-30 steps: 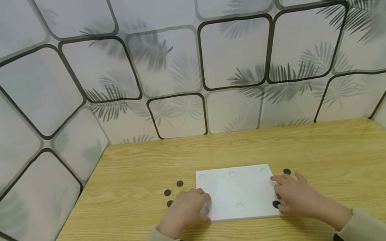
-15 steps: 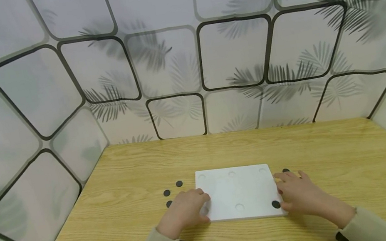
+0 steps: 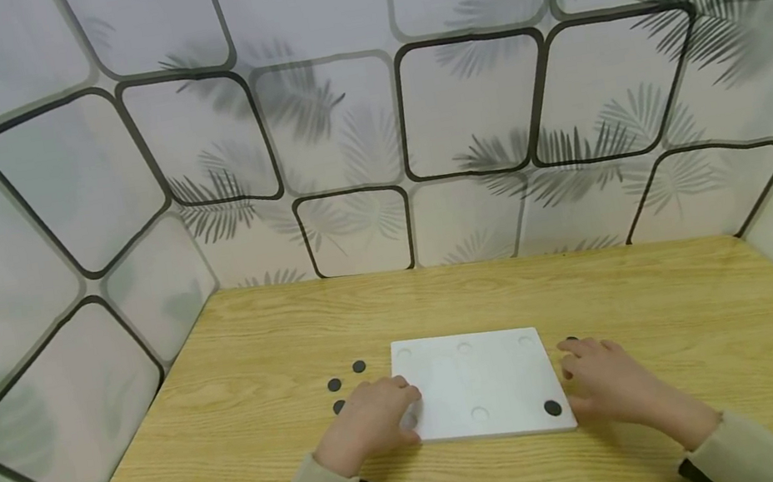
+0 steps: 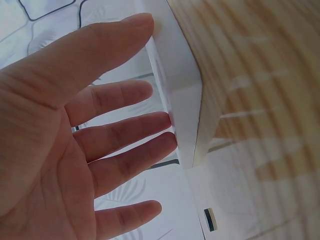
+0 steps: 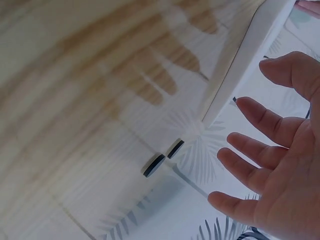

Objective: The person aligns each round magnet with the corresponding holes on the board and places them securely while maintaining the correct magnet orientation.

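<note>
- Three round black discs (image 3: pixel 334 385) lying toward the worktop's (image 3: pixel 251 347) left edge!
- Left hand (image 3: pixel 367 415), grip relaxed, touching the white rectangular board (image 3: pixel 484 377), well short of the worktop's far edge.
- Single black disc (image 3: pixel 553 408) on the board's near-right corner.
- Right hand (image 3: pixel 610 383), grip released, just beside.

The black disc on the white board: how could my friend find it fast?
Find the wooden table, then the white board on it. Check the board's near right corner, beside the right hand. The black disc there sits on the board; the other visible black discs lie on the table.
</note>
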{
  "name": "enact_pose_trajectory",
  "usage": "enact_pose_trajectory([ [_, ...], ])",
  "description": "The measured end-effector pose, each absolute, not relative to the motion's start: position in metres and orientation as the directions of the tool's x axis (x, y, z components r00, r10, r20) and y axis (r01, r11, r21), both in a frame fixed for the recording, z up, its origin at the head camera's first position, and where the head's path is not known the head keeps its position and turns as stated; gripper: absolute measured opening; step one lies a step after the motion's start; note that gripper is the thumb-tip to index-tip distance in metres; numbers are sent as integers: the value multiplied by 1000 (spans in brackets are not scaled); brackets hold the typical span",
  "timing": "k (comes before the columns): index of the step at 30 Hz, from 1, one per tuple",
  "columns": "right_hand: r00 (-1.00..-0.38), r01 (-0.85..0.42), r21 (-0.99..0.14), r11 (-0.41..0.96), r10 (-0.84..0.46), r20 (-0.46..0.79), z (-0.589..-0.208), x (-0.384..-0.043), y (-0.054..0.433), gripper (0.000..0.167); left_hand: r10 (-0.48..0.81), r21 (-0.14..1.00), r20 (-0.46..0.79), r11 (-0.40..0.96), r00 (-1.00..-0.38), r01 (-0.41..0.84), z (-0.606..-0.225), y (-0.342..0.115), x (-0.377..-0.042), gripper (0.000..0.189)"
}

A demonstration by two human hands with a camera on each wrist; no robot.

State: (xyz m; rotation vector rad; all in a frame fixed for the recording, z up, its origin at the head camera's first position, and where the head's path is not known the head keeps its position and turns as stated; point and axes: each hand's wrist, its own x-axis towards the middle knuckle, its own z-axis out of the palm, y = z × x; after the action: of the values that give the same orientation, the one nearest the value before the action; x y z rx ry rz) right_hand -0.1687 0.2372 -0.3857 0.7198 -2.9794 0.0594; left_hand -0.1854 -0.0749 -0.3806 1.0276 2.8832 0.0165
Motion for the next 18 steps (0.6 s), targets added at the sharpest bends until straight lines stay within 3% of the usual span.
enact_pose_trajectory([
  [18,-903,-415,5,910,-413,117,-389,-175,260,18,627,46,-85,778,-774,626,-381,-74,-186,42],
])
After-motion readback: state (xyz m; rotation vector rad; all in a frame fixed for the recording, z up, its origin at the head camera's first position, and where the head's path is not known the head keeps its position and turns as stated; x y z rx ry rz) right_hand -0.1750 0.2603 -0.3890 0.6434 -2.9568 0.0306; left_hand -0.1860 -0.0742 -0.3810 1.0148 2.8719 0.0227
